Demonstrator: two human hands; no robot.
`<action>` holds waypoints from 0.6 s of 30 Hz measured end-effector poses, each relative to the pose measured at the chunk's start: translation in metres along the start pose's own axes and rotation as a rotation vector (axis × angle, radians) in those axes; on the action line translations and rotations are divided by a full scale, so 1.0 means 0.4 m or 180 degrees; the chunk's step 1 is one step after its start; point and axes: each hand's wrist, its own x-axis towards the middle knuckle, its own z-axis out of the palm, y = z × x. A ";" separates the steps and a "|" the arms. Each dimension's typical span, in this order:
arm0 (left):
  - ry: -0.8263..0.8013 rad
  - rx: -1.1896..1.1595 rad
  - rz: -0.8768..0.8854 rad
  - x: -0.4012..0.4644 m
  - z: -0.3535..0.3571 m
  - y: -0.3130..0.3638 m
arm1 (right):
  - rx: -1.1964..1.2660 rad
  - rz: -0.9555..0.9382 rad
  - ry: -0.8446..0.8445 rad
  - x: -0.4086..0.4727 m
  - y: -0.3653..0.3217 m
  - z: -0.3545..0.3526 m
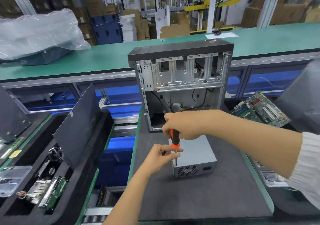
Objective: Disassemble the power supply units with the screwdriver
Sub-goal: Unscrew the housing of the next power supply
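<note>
A grey power supply unit (195, 157) lies on the dark mat (199, 198), its vented end facing me. My right hand (183, 125) grips the black and orange handle of a screwdriver (174, 141) held upright over the unit's near left corner. My left hand (162, 157) pinches the screwdriver's thin shaft just below the handle. The tip meets the unit's top edge near that corner.
An opened computer case (181, 84) stands upright just behind the unit. A motherboard (259, 110) lies at the right. Left of the mat, a black tray (57, 173) holds a side panel (78, 122) and circuit cards. A plastic-wrapped box (38, 39) sits on the far green bench.
</note>
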 end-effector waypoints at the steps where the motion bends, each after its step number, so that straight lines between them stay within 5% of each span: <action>1: -0.0040 0.0008 0.0021 0.004 0.000 0.003 | 0.0002 0.0094 -0.0050 -0.001 0.002 -0.001; 7: 0.0109 0.0309 0.0057 0.021 0.003 0.013 | -0.0341 0.0992 0.0204 0.007 -0.003 0.002; 18: -0.0160 0.0345 -0.0007 0.007 -0.006 0.031 | -0.0087 -0.0003 0.0130 0.004 0.020 0.004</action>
